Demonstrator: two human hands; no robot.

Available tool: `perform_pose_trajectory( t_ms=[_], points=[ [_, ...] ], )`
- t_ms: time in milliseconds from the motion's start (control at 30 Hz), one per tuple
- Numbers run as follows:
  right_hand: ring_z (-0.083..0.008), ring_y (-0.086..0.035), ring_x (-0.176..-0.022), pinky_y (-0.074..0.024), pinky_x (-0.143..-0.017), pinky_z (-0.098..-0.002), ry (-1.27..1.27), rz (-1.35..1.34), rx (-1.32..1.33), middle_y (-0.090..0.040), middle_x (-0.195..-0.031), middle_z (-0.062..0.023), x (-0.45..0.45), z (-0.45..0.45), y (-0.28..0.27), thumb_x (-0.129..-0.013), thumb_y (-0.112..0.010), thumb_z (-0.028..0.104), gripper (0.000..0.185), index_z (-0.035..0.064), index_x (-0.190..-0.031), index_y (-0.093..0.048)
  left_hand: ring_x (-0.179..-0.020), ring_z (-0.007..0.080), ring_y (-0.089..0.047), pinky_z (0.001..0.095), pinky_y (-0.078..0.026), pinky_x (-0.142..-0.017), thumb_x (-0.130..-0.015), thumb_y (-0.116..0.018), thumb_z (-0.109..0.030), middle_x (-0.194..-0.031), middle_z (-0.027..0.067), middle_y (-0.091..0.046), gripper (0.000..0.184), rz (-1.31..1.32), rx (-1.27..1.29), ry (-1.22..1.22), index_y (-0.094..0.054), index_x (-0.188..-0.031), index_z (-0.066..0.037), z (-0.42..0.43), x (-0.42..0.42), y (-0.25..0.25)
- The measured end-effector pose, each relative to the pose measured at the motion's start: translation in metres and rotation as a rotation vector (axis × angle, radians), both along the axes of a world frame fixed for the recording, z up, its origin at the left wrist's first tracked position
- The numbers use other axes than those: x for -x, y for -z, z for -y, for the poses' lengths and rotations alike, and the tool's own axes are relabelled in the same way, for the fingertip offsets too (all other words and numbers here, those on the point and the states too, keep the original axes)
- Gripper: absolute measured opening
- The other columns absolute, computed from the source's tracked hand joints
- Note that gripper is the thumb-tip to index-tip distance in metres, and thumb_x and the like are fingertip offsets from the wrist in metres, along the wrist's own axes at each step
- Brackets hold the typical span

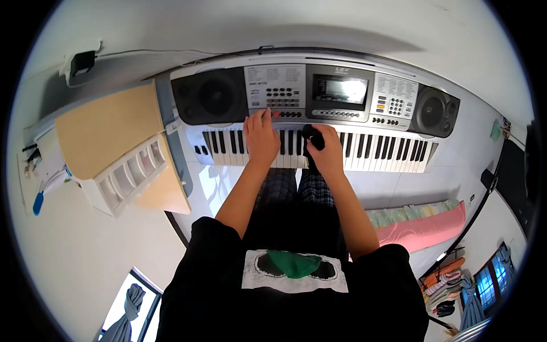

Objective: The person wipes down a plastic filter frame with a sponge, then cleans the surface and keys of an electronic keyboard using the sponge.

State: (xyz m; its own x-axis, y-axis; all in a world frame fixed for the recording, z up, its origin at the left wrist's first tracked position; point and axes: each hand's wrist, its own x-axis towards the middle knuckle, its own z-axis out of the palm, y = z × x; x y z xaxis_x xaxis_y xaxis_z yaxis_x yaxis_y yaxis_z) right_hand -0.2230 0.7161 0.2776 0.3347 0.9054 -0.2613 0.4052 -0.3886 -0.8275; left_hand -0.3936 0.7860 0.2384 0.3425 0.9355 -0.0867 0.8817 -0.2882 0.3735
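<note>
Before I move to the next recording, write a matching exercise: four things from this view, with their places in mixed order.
1. Black, soft-looking crumpled item
2. Bare left hand
3. Glossy rectangular screen
4. Boxy black adapter

A. On the pale wall
B. In the bare right hand
C. Mid-panel on the silver-grey electronic keyboard
D. Stretched toward the small panel buttons

Pairs: 1-B, 2-D, 3-C, 4-A

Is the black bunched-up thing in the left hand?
No, the black bunched-up thing is in the right hand.
</note>
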Motion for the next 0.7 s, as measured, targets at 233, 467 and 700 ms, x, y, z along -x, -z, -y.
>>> perform_pose_trajectory(
  t_ms=[233, 467, 700],
  points=[
    [-0.0355, -0.055, -0.106, -0.0462, -0.092, -0.0406, -0.187, 0.047, 0.030, -0.057, -0.111, -0.0136, 0.035, 0.009, 0.016, -0.069, -0.073, 0.004, 0.041, 0.0056, -0.108, -0.060, -0.124, 0.0312, -0.043, 0.0510, -0.026, -0.110, -0.072, -0.059, -0.003, -0.131, 0.0132, -0.048, 0.053, -0.052, 0.050, -0.074, -0.053, -0.124, 0.002, 0.026, 0.043, 0.008],
    [-0.0374, -0.055, -0.100, -0.0467, -0.088, -0.0432, -0.326, 0.077, 0.215, -0.057, -0.108, -0.0175, 0.048, 0.000, 0.017, -0.068, -0.073, 0.005, 0.062, 0.0066, -0.126, -0.050, -0.132, 0.0360, -0.034, 0.0549, -0.023, -0.110, -0.072, -0.061, -0.003, -0.140, 0.0169, -0.038, 0.063, -0.044, 0.099, -0.049, -0.047, -0.134, -0.005, 0.034, 0.046, 0.012],
    [-0.0372, -0.056, -0.097, -0.0478, -0.086, -0.0430, -0.417, 0.105, 0.234, -0.057, -0.106, -0.0186, 0.061, 0.003, 0.024, -0.068, -0.070, 0.005, 0.064, 0.0049, -0.129, -0.048, -0.135, 0.0376, -0.031, 0.0570, -0.023, -0.109, -0.076, -0.057, -0.003, -0.146, 0.0178, -0.033, 0.069, -0.113, 0.064, -0.007, -0.040, -0.142, -0.010, 0.024, 0.040, 0.013]
  ],
)
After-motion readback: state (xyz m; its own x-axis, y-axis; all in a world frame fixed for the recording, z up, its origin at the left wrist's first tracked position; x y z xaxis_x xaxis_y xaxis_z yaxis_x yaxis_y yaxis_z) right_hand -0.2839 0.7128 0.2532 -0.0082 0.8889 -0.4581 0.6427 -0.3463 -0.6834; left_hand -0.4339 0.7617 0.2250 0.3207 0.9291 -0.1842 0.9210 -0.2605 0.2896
